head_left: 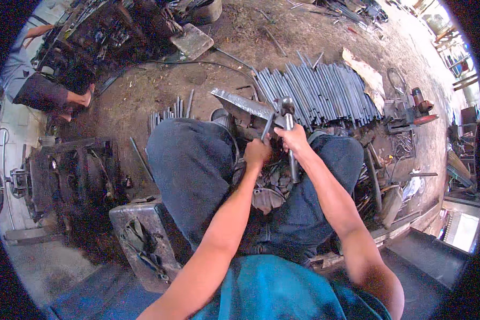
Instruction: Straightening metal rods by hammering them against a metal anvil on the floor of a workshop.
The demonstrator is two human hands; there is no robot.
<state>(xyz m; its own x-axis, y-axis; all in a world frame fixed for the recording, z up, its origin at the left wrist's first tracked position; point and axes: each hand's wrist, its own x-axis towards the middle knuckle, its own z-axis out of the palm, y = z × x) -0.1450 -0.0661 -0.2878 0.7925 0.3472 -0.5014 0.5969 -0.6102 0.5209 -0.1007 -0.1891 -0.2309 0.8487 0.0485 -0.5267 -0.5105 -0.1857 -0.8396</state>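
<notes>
My left hand (257, 153) is closed around a short grey metal rod (268, 127), which slants up and away. Close beside it, my right hand (294, 137) grips a hammer (294, 169) by its metal handle. The hammer's dark head (286, 104) is up near the rod's far end. Just past my hands is an anvil-like metal block (244, 103) with a shiny, worn top edge. Whether the rod touches the block, I cannot tell. Both hands are between my knees.
Many grey rods (317, 93) lie in a wide row beyond the block. A smaller bundle (167, 114) is by my left knee. An orange and red tool (423, 106) lies at the right. A worn box-like seat (138, 240) is at my left; another person (42, 90) sits far left.
</notes>
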